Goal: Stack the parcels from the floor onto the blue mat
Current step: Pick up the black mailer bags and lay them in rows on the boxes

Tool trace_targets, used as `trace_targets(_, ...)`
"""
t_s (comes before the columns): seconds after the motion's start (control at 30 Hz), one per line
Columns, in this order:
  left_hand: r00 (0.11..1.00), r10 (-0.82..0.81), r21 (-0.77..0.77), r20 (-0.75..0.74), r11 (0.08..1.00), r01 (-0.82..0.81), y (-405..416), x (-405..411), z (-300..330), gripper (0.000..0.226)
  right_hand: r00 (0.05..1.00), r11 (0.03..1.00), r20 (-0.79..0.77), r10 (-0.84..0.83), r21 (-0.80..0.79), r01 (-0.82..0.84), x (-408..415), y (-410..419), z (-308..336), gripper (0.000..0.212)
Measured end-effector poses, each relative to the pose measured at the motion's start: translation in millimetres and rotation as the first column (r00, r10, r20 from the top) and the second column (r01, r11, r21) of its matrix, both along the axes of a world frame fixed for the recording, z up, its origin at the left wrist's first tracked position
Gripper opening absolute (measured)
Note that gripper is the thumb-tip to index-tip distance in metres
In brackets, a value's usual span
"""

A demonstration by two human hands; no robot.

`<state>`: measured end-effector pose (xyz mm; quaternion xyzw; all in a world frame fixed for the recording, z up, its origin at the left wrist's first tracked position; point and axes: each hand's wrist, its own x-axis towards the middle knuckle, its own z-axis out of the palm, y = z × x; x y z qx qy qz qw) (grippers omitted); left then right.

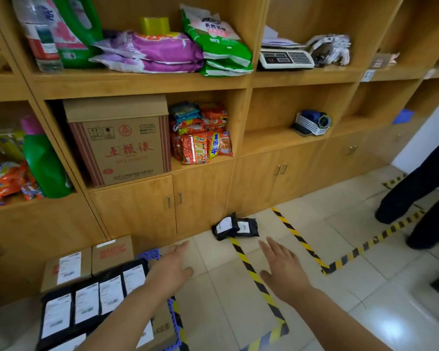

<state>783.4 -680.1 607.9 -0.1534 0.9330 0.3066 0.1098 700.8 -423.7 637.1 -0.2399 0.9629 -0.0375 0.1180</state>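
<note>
Two empty, spread hands (171, 271) (284, 272) above floor tiles, near two black parcels (235, 226).

2 black glossy plastic parcels (236, 227) with white paper labels lie on the smooth, shiny tiled floor (352, 300); matt brown cardboard boxes (86, 262); wood-grain cabinets (137, 211).

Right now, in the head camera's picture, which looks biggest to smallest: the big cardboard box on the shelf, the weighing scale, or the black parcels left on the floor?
1. Cardboard box, clearly largest.
2. Weighing scale.
3. Black parcels, two lying together; they look about as wide as the scale, so this order is unsure.
</note>
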Motion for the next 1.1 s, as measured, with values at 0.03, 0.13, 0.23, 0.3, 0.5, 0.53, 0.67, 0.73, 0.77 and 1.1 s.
trace_targets(0.03, 1.0, -0.009, -0.004, 0.002, 1.0, 0.009, 4.6, -10.9, -0.8, 0.071, 1.0, 1.0, 0.001, -0.006, 0.0, 0.006, -9.2, 4.1, -2.0, 0.066)
trace_targets(0.13, 1.0, -0.029, 0.005, -0.004, 1.0, 0.029, 18.3, -48.4, -4.4, 0.068, 0.999, 0.999, 0.031, -0.032, 0.012, 0.031, -37.4, 16.1, -9.5, 0.066)
trace_targets(0.23, 1.0, -0.018, 0.057, -0.021, 0.998, 0.019, 32.2, -93.1, -10.5, 0.066, 0.997, 0.998, 0.047, -0.059, 0.021, 0.058, -72.6, 25.9, -17.5, 0.066)
trace_targets(0.3, 1.0, 0.005, 0.113, -0.013, 0.994, -0.003, 40.8, -127.2, -14.8, 0.064, 0.996, 0.997, 0.05, -0.069, 0.03, 0.068, -102.1, 28.9, -19.5, 0.066)
trace_targets(0.5, 1.0, 0.02, 0.206, 0.007, 0.978, -0.021, 47.1, -240.2, -26.3, 0.061, 0.991, 0.993, 0.068, -0.118, 0.005, 0.118, -207.2, 29.5, -19.8, 0.066)
trace_targets(0.53, 1.0, 0.018, 0.203, 0.018, 0.979, -0.022, 45.4, -257.8, -26.7, 0.06, 0.988, 0.991, 0.08, -0.131, 0.003, 0.131, -223.1, 30.1, -20.4, 0.066)
trace_targets(0.67, 1.0, 0.019, 0.181, 0.019, 0.983, -0.023, 42.0, -324.2, -25.9, 0.055, 0.979, 0.986, 0.115, -0.167, 0.0, 0.169, -281.4, 33.8, -20.8, 0.065)
trace_targets(0.73, 0.999, 0.029, 0.179, 0.019, 0.983, -0.032, 44.8, -352.1, -25.2, 0.052, 0.976, 0.984, 0.122, -0.178, 0.0, 0.18, -307.9, 38.5, -22.8, 0.065)
trace_targets(0.77, 0.999, 0.037, 0.182, 0.019, 0.982, -0.04, 46.7, -364.4, -25.3, 0.051, 0.976, 0.984, 0.122, -0.178, -0.001, 0.18, -320.8, 40.8, -24.5, 0.065)
trace_targets(1.1, 0.974, 0.217, 0.18, 0.06, 0.958, -0.225, 72.5, -476.0, -53.9, 0.05, 0.981, 0.999, 0.194, -0.012, 0.032, 0.006, -479.9, 55.3, -57.5, 0.064)
